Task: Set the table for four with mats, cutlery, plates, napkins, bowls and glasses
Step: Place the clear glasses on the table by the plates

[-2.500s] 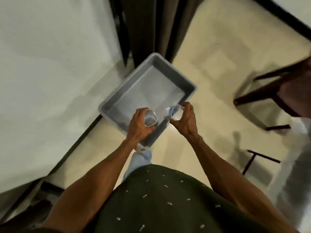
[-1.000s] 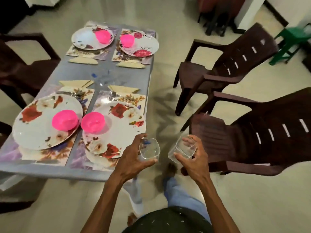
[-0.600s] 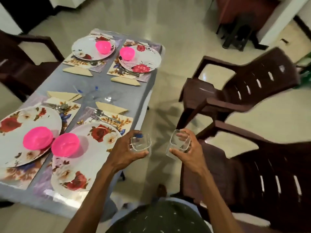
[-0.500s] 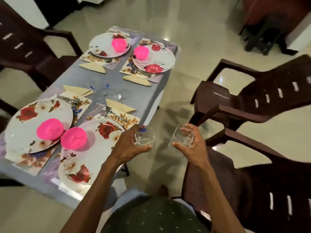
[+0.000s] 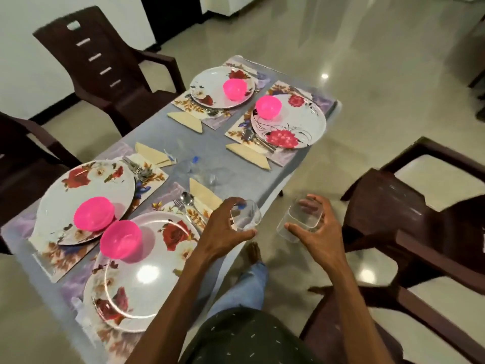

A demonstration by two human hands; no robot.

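Nearest, at 6 o'clock, a dark speckled shirt (image 5: 249, 337) fills the bottom edge. Just beyond it, the left hand (image 5: 223, 232) has its grip closed around a clear glass (image 5: 245, 215), held over the surface's (image 5: 236, 164) right edge at about 12 o'clock from the shirt. The right hand (image 5: 319, 232) closes its grip on a second clear glass (image 5: 301, 219) off the surface, above the floor, beside a brown chair (image 5: 409, 232) at 3 o'clock. At 9 o'clock lie two floral plates (image 5: 147, 274), each with a pink bowl (image 5: 120, 239), on mats with cutlery (image 5: 187, 202) and folded napkins (image 5: 203, 194). Mid-surface stand what look like two more clear glasses (image 5: 191, 166), blurred. Farthest, at 12 o'clock, are two further plates with pink bowls.
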